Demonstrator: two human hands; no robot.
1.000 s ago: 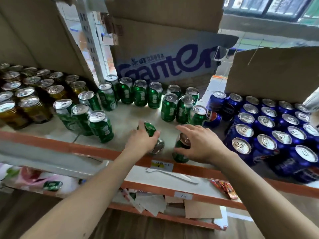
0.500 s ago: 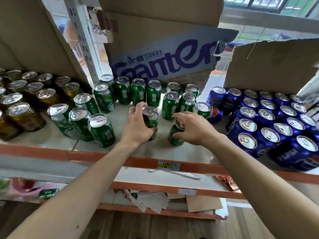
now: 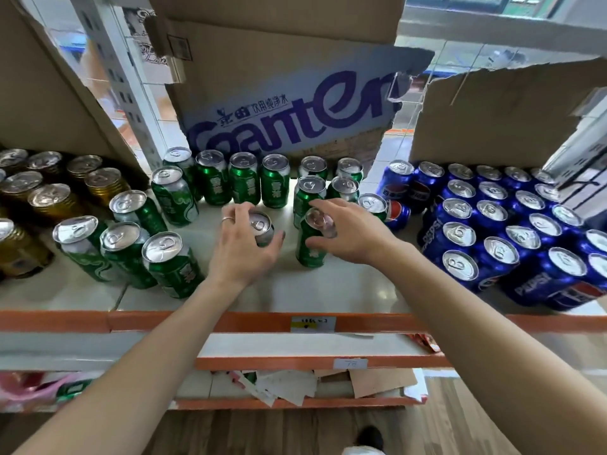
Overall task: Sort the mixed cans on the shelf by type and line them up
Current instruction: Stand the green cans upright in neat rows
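Largely grouped, rows unfinished: first green can (image 3: 262, 228) is gripped by left hand (image 3: 244, 249), second green can (image 3: 308, 249) by right hand (image 3: 349, 234).

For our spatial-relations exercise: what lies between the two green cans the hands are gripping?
Head view: between the left-held can and the right-held can lie only the thumb tip of the left hand and a bare strip of white shelf.

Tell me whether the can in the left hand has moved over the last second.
Yes. The green can in the left hand has gone from beside the orange shelf edge back toward the rear row of cans.
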